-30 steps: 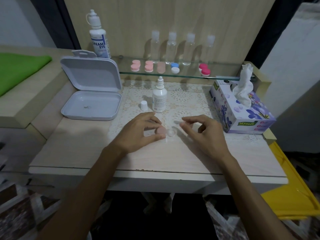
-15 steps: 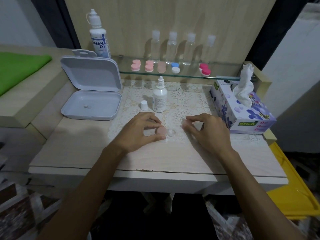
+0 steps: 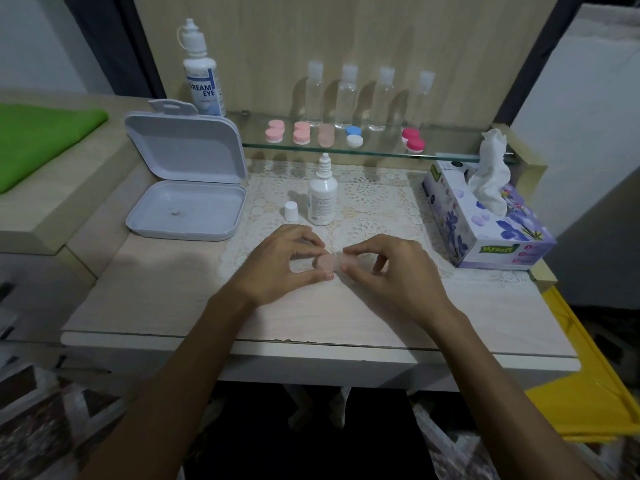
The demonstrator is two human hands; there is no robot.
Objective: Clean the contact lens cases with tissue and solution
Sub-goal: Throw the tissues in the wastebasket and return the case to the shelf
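Left hand (image 3: 280,261) pinches pink lens case (image 3: 325,263) on surface (image 3: 166,292); right hand (image 3: 391,268) pinches pink cap (image 3: 348,260) beside it.

Both forearms are bare, with no sleeve in view. The left hand (image 3: 280,263) and right hand (image 3: 391,271) are ungloved, their fingers (image 3: 360,249) ringless with short nails.

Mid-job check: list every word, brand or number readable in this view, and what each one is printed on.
"DREAM EYE": blue-and-white label of the tall white solution bottle on the glass shelf.
"Mysoft": green patch on the purple floral tissue box.
Small white dropper bottle on the lace mat: label print too small to read.
Red marks beside "Mysoft": blurred, unreadable.
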